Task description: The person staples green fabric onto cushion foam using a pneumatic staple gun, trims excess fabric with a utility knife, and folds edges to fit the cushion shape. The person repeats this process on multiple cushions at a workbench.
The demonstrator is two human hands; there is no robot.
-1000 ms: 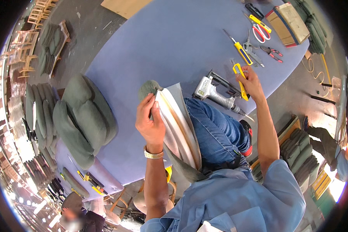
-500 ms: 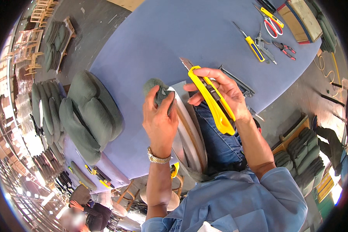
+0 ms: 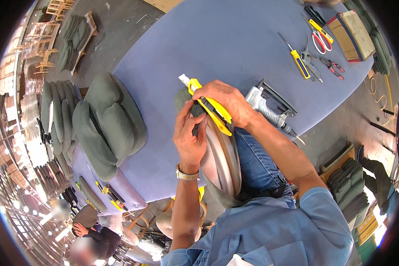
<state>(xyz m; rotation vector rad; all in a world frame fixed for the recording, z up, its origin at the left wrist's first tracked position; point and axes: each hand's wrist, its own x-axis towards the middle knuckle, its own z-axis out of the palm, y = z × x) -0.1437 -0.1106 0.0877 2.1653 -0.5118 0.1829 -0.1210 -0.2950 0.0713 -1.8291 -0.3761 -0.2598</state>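
My right hand [image 3: 226, 101] is closed around a yellow utility knife [image 3: 218, 116], its blade out and pointing up and left. Beneath the knife, my left hand [image 3: 190, 139] pinches a fold of dark green fabric [image 3: 181, 98] at the far end of a curved padded piece. That padded piece [image 3: 221, 164], with pale layers and a brown strip along its side, lies against my lap and the table edge. Whether the blade touches the fabric I cannot tell. Just right of my right hand, a silver and black staple gun [image 3: 270, 106] rests on the table.
On the blue-grey table [image 3: 173, 48] lie a yellow screwdriver [image 3: 299, 62], red-handled scissors [image 3: 321, 42], an air blow gun [image 3: 311, 66] and pliers [image 3: 332, 68]. Green cushions [image 3: 111, 124] sit at the left. A box [image 3: 350, 35] stands far right. Another person [image 3: 97, 241] is at lower left.
My right hand has swung left with the knife, from beside the padded piece to over the pinched fabric near my left hand. The staple gun now shows more fully. My left hand keeps its pinch.
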